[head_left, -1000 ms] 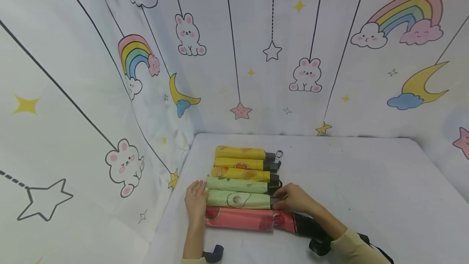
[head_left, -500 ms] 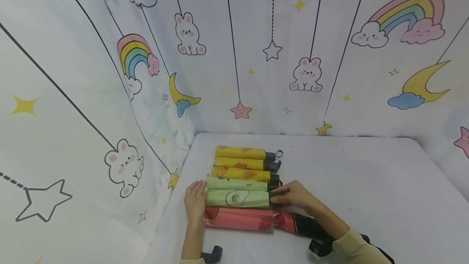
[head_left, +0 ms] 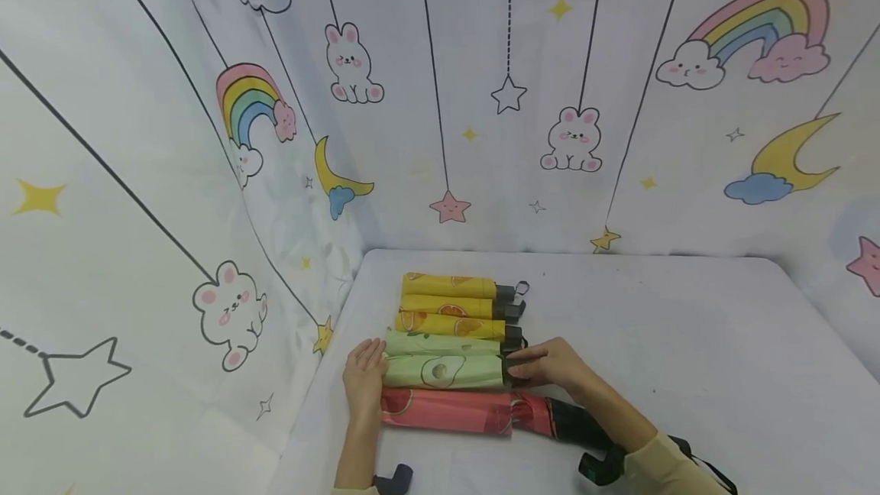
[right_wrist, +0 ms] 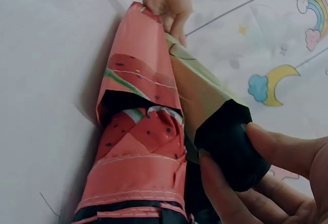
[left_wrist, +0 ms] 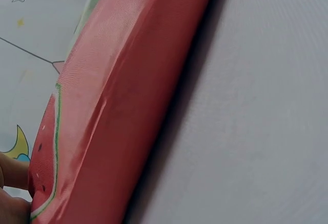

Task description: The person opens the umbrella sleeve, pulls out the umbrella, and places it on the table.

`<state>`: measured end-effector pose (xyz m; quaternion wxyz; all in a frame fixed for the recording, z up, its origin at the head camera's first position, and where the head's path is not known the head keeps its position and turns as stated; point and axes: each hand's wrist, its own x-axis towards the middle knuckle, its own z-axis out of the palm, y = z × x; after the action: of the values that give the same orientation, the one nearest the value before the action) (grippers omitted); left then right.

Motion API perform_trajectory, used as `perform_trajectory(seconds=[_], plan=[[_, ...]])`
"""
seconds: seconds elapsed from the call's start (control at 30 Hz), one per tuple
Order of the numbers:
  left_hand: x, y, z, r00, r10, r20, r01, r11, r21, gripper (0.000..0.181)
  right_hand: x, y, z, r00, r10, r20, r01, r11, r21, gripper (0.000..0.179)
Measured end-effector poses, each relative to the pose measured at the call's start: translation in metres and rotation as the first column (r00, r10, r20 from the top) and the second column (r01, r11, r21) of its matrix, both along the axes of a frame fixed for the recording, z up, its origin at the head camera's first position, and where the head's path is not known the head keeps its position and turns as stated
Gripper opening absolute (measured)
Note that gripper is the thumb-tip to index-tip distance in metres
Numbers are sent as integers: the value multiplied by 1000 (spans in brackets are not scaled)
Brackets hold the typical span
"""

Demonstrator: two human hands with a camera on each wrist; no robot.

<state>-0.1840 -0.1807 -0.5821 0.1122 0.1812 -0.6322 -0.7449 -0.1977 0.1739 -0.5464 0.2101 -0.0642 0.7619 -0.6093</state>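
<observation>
My right hand (head_left: 553, 367) pinches the black handle (right_wrist: 230, 142) of a folded umbrella in a pale green avocado-print sleeve (head_left: 440, 373); the right wrist view shows thumb and fingers around it. My left hand (head_left: 365, 376) rests with fairly straight fingers at the left ends of this umbrella and the red watermelon-print umbrella (head_left: 447, 411) in front of it. The red sleeve (right_wrist: 141, 44) covers only the left part of that umbrella, and the folded canopy (right_wrist: 136, 157) shows beyond its mouth. In the left wrist view the red sleeve (left_wrist: 118, 106) hides most of the hand.
Behind lie another green umbrella (head_left: 440, 344) and three yellow orange-print umbrellas (head_left: 447, 285), side by side with handles to the right. All rest on a white-covered table (head_left: 653, 327). A patterned white curtain (head_left: 412, 136) stands behind and at the left.
The right hand has shifted slightly left on the handle and its fingers now cover more of it. The green umbrella has moved slightly; the left hand stays at the left ends.
</observation>
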Motion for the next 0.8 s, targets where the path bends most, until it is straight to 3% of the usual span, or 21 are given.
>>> perform_trajectory(seconds=[0.23, 0.6, 0.8], plan=[[0, 0, 0, 1000, 5, 5, -5, 1000, 17, 60, 0, 8, 3, 998, -51, 26, 51, 998, 30, 44], [-2, -2, -1, 1000, -4, 20, 4, 1000, 13, 59, 2, 17, 5, 998, -63, 29, 62, 997, 40, 44], [-2, -1, 0, 1000, -9, 22, 9, 1000, 26, 60, 4, 23, 6, 997, -62, 35, 63, 998, -3, 46]])
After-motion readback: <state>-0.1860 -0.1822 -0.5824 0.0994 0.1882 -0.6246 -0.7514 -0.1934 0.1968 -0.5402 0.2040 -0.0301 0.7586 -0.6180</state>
